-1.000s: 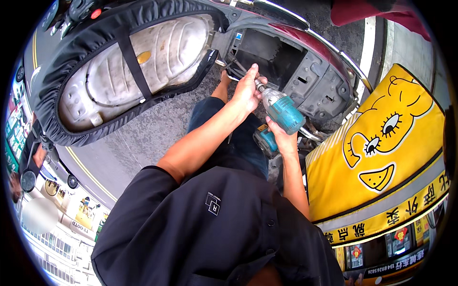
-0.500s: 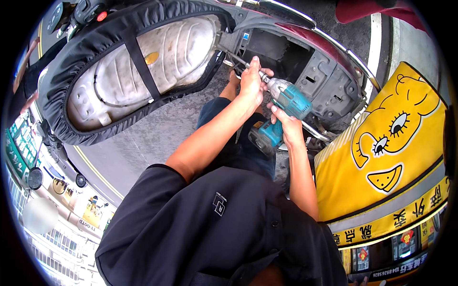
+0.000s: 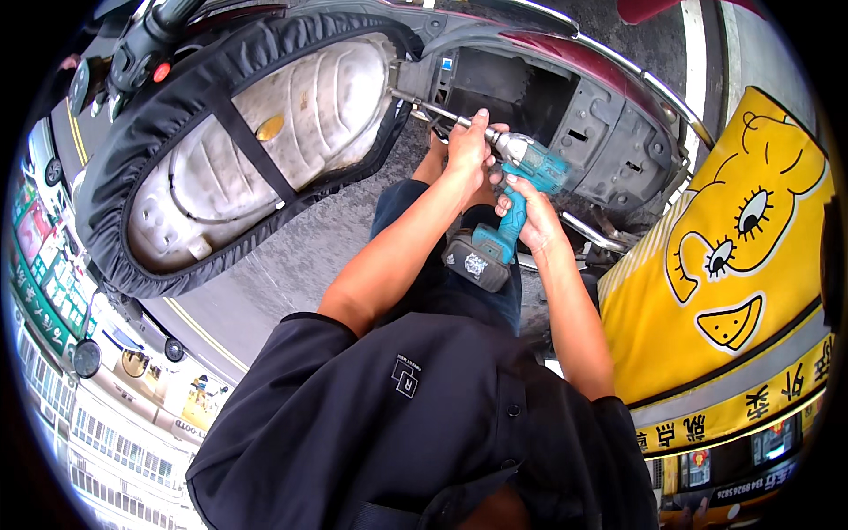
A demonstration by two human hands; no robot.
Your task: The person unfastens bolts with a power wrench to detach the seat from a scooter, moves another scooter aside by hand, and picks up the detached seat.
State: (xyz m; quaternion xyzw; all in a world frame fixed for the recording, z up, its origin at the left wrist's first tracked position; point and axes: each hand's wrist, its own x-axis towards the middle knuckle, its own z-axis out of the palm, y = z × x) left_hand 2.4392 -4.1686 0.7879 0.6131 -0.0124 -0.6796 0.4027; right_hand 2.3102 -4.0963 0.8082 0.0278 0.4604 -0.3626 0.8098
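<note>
My right hand (image 3: 535,215) is closed around the teal handle of a cordless impact driver (image 3: 543,168), whose dark battery (image 3: 475,262) hangs toward my legs. Its grey nose points left, with a long metal extension bar (image 3: 440,111) running out of it. My left hand (image 3: 468,148) is closed on that bar just ahead of the nose. The bar's far end reaches the hinge area at the front of a raised scooter seat (image 3: 274,132), which shows its pale underside and a black elastic cover. Whether the tip sits on a fastener is too small to tell.
Beyond my hands lies the scooter's open storage bin (image 3: 508,88), with a grey plastic panel (image 3: 609,146) beside it. A yellow delivery box (image 3: 707,265) with a cartoon face stands at the right. A black handlebar part (image 3: 141,53) juts in at the upper left.
The driver has turned in my right hand, so its handle and the battery's flat face now show. Both hands keep their hold. The view has shifted slightly.
</note>
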